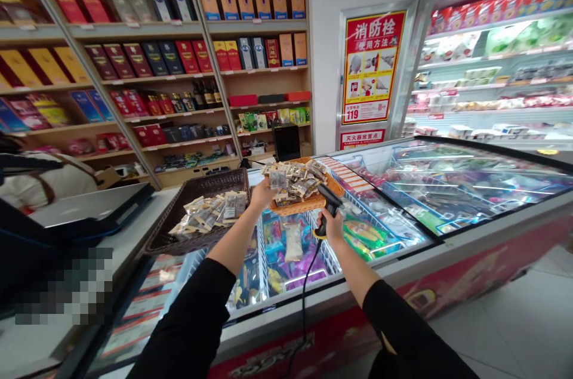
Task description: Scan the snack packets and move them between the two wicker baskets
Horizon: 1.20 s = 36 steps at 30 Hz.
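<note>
My right hand [332, 227] is wrapped round the handle of a black barcode scanner [330, 199], whose cable hangs down over the freezer's front. At the left edge of a tan wicker basket [290, 208], my left hand [263, 194] pinches a small clear-and-beige packet [278, 177]. More packets of the same look [304, 187] are heaped in that basket, right behind the scanner's head. To the left of my left hand is a dark brown wicker basket [168, 219], which also holds several such packets [210, 212].
Both baskets rest on a glass-topped chest freezer [385, 188] full of bagged goods. A counter [96, 274] with dark equipment stands at left, a person [54, 179] behind it. Shelves of boxed goods [156, 59] line the back; a lit open fridge [496, 86] is at right.
</note>
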Each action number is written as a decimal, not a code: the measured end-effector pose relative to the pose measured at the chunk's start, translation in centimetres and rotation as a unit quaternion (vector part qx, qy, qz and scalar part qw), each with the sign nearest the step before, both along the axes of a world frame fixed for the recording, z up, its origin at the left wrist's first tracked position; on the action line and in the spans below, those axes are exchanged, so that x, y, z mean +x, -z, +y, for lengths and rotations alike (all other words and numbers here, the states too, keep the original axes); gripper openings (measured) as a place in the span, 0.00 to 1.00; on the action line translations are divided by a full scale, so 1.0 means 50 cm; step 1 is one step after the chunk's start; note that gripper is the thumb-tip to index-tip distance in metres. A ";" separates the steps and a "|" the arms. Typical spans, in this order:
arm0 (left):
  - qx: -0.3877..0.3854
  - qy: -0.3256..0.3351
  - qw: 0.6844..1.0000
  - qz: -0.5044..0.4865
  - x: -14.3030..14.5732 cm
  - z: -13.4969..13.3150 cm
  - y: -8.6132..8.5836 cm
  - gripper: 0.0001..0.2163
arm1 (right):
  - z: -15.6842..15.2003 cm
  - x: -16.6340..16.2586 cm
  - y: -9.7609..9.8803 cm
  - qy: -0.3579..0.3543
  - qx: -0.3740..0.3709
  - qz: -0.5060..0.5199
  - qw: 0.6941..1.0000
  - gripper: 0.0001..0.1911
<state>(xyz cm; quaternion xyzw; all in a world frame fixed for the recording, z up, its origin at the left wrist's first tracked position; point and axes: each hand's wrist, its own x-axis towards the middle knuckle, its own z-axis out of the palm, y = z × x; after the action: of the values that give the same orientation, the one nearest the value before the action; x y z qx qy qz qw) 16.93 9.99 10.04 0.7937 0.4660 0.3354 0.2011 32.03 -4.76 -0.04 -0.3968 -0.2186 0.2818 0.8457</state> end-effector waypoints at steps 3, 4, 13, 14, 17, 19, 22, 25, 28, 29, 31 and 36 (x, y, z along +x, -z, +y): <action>0.042 -0.029 0.998 0.033 -0.080 -0.008 0.001 0.14 | -0.005 -0.038 -0.011 -0.002 -0.015 -0.059 0.998 0.13; 0.058 -0.036 0.997 0.043 -0.103 -0.010 0.006 0.13 | -0.005 -0.057 -0.016 -0.011 -0.019 -0.082 0.996 0.13; 0.089 -0.047 0.992 0.081 -0.156 -0.031 0.035 0.10 | 0.006 -0.237 -0.052 -0.098 -0.011 -0.217 0.971 0.09; 0.086 -0.043 0.992 0.079 -0.154 -0.032 0.034 0.09 | 0.008 -0.246 -0.051 -0.098 -0.007 -0.208 0.973 0.08; 0.069 -0.031 0.995 0.068 -0.151 -0.032 0.035 0.08 | 0.010 -0.259 -0.044 -0.090 0.000 -0.187 0.978 0.09; 0.065 -0.023 0.996 0.056 -0.151 -0.031 0.038 0.08 | 0.008 -0.259 -0.039 -0.080 -0.007 -0.179 0.981 0.10; 0.079 -0.014 0.996 0.047 -0.148 -0.031 0.043 0.09 | 0.002 -0.258 -0.036 -0.071 -0.016 -0.176 0.982 0.09; 0.083 -0.011 0.995 0.054 -0.145 -0.033 0.044 0.08 | -0.001 -0.261 -0.035 -0.074 -0.021 -0.183 0.980 0.08; 0.074 -0.014 0.995 0.065 -0.143 -0.035 0.042 0.08 | -0.002 -0.265 -0.035 -0.074 -0.027 -0.179 0.981 0.07; 0.072 -0.014 0.995 0.067 -0.143 -0.035 0.041 0.08 | -0.001 -0.266 -0.034 -0.073 -0.027 -0.178 0.981 0.08; 0.069 -0.011 0.995 0.067 -0.143 -0.035 0.041 0.09 | 0.000 -0.266 -0.033 -0.072 -0.026 -0.178 0.981 0.08; 0.062 -0.013 0.996 0.063 -0.144 -0.030 0.043 0.08 | 0.002 -0.264 -0.030 -0.072 -0.024 -0.174 0.982 0.09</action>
<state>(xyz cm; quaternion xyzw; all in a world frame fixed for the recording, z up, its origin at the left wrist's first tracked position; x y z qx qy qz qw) 9.74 8.50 7.89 0.8179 0.4669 0.3151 0.1173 18.83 -4.68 1.46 -0.4432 -0.3837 0.2734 0.7626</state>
